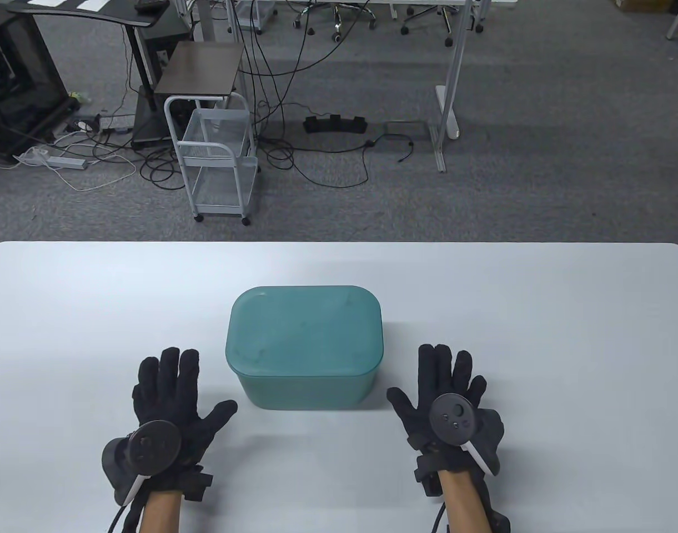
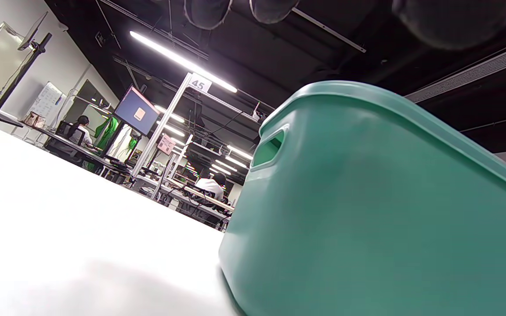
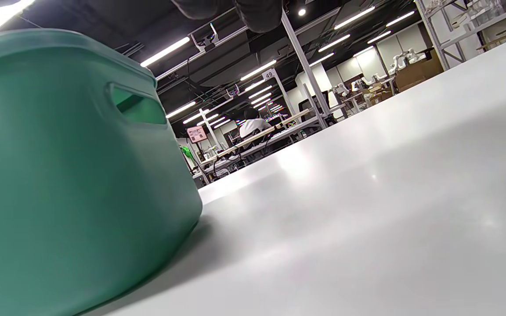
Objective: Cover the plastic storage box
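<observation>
A teal plastic storage box [image 1: 305,383] stands in the middle of the white table [image 1: 538,311], with a matching teal lid [image 1: 304,327] lying flat on top of it. My left hand [image 1: 169,388] lies flat on the table left of the box, fingers spread, holding nothing. My right hand [image 1: 444,383] lies flat on the table right of the box, fingers spread, holding nothing. The box fills the right of the left wrist view [image 2: 367,210], showing a handle cut-out. It fills the left of the right wrist view [image 3: 68,175].
Beyond the table's far edge is grey carpet with a white wire trolley [image 1: 219,161], cables and desk legs. Bare table surface lies on both sides of the box and behind it.
</observation>
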Demonstrator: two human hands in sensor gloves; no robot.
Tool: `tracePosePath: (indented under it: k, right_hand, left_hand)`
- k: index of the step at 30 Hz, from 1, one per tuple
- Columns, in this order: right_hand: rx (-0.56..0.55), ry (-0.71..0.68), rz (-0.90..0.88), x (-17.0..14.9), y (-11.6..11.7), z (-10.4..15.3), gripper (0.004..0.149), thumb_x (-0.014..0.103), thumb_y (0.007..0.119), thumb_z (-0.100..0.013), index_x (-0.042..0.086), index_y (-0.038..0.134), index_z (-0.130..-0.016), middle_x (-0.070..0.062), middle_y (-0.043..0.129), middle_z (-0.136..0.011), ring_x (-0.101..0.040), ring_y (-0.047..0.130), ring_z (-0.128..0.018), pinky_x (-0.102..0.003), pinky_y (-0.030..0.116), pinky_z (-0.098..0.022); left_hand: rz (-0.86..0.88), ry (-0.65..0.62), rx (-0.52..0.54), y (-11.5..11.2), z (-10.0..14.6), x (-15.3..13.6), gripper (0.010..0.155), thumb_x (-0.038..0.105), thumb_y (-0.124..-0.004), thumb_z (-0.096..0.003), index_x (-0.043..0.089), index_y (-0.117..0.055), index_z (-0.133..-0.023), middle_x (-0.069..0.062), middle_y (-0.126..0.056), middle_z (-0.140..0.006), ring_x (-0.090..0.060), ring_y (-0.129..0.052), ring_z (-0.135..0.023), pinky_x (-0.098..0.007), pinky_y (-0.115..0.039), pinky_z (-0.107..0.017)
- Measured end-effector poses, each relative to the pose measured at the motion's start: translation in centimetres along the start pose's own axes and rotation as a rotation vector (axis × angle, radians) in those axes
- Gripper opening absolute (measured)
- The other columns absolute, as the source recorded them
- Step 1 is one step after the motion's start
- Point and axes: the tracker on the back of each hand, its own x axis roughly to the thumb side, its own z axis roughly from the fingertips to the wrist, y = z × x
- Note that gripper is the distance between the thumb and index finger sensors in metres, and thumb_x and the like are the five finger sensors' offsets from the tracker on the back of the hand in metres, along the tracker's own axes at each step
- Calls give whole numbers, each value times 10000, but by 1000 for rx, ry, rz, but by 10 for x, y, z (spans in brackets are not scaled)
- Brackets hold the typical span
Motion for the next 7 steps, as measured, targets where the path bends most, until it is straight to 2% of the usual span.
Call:
tracePosePath:
  k: [7]
  right_hand:
    - [20,9,-11,0,2,-3,971,819,475,-453,222,284,-1195,-173,290,-1291,-494,132,-1123,-702,161,-702]
  left_hand:
    - [-5,9,-18,-2,-1,-1,988,834,-661,-405,410,-290,-1216,-37,-276,-1335,-468,-177,-1212,-687,-249,-824]
